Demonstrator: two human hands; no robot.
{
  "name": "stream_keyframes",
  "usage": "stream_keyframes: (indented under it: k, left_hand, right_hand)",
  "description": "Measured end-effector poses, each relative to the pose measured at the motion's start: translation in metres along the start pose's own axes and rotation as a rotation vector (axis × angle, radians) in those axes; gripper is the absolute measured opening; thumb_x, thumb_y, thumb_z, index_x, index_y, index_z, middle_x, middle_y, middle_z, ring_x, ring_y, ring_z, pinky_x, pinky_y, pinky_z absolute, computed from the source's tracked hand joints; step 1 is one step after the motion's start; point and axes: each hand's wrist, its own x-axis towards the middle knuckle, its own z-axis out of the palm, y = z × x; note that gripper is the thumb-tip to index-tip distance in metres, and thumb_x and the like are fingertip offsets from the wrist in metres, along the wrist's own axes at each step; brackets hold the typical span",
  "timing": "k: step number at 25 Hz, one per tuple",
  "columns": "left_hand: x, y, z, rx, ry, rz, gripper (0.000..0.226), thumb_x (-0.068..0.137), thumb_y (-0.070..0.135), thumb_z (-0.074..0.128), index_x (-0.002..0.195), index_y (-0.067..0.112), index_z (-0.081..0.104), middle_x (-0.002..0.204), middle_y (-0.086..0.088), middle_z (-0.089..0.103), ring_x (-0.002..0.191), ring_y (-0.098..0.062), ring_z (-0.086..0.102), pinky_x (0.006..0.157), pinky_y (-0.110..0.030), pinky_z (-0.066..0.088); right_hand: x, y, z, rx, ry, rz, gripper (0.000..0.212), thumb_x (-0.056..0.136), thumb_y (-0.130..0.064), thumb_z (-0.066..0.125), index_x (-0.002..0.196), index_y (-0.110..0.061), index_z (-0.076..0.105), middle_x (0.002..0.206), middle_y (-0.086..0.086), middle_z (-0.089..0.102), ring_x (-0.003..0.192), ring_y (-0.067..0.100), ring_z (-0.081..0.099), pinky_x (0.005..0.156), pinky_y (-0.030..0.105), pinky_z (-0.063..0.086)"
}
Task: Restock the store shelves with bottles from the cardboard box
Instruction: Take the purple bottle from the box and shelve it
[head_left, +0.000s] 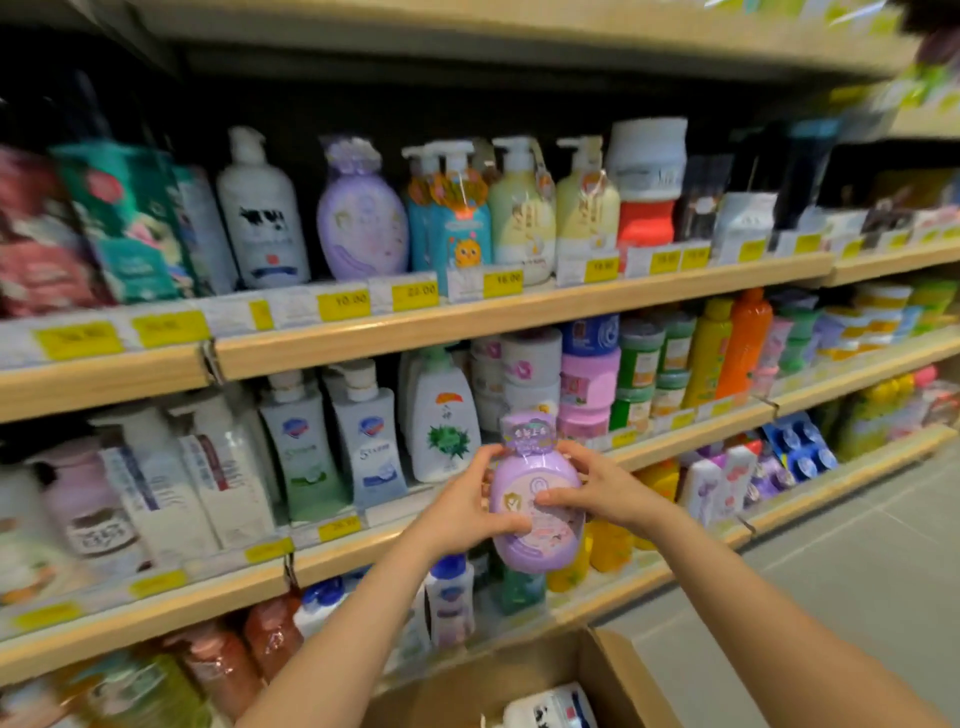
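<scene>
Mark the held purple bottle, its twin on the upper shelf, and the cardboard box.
held purple bottle (537, 512): head view, on its front label.
shelved purple bottle (362, 221): head view, middle of its body.
cardboard box (621, 670): head view, right wall.

Yellow price tags (343, 305) lined the wooden shelf edges, stacked pink and green tubs (590, 387) stood on the middle tier, and grey floor tiles (852, 545) lay to the right.
</scene>
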Motion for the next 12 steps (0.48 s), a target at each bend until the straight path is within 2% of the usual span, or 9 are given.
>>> stream_keyframes:
  k: [2, 4, 6, 8, 10, 12]
  left_hand:
    - [0.005, 0.028, -0.031, 0.132, 0.062, 0.059, 0.082, 0.073, 0.036, 0.077, 0.138, 0.024, 0.029, 0.123, -0.003, 0.057, 0.103, -0.012, 0.060, 0.089, -0.032, 0.051]
    - [0.004, 0.058, -0.063, 0.228, 0.207, 0.167, 0.073, 0.079, 0.039, 0.070, 0.139, 0.018, 0.034, 0.120, -0.004, 0.059, 0.102, -0.015, 0.060, 0.091, -0.033, 0.049]
    - [-0.001, 0.087, -0.099, 0.346, 0.454, 0.318, 0.055, 0.085, 0.040, 0.062, 0.130, 0.013, 0.046, 0.109, -0.004, 0.063, 0.094, -0.017, 0.061, 0.084, -0.031, 0.050]
    - [-0.003, 0.099, -0.141, 0.680, 0.780, 0.470, 0.042, 0.086, 0.039, 0.052, 0.117, 0.010, 0.056, 0.102, -0.007, 0.065, 0.092, -0.023, 0.060, 0.078, -0.035, 0.047]
    - [-0.004, 0.091, -0.186, 1.033, 0.947, 0.401, 0.041, 0.084, 0.040, 0.045, 0.108, 0.010, 0.059, 0.099, -0.009, 0.064, 0.091, -0.029, 0.058, 0.077, -0.039, 0.042]
    - [-0.010, 0.077, -0.213, 1.194, 0.902, 0.161, 0.042, 0.084, 0.045, 0.036, 0.096, 0.012, 0.059, 0.091, -0.010, 0.064, 0.084, -0.032, 0.059, 0.075, -0.041, 0.041]
  right_hand:
    - [0.008, -0.041, -0.012, -0.042, 0.019, -0.111, 0.049, 0.070, -0.017, 0.080, 0.112, -0.022, 0.056, 0.103, -0.003, 0.066, 0.091, 0.012, 0.065, 0.063, 0.017, 0.051]
    - [0.014, -0.083, -0.025, -0.059, 0.024, -0.196, 0.047, 0.070, -0.019, 0.079, 0.111, -0.024, 0.057, 0.100, -0.005, 0.066, 0.086, 0.005, 0.064, 0.062, 0.016, 0.050]
    - [0.024, -0.118, -0.037, -0.055, 0.025, -0.278, 0.047, 0.070, -0.019, 0.079, 0.112, -0.023, 0.058, 0.102, -0.002, 0.068, 0.089, 0.008, 0.066, 0.071, 0.025, 0.054]
    - [0.032, -0.152, -0.045, -0.056, 0.020, -0.346, 0.047, 0.073, -0.019, 0.077, 0.116, -0.022, 0.058, 0.102, 0.000, 0.069, 0.092, 0.011, 0.066, 0.075, 0.032, 0.056]
    - [0.041, -0.186, -0.047, -0.061, 0.003, -0.408, 0.046, 0.076, -0.018, 0.074, 0.118, -0.022, 0.055, 0.101, -0.002, 0.067, 0.089, 0.008, 0.066, 0.066, 0.025, 0.055]
    - [0.054, -0.221, -0.043, -0.056, 0.001, -0.495, 0.042, 0.077, -0.016, 0.073, 0.115, -0.024, 0.055, 0.096, -0.005, 0.065, 0.082, 0.002, 0.065, 0.060, 0.021, 0.053]
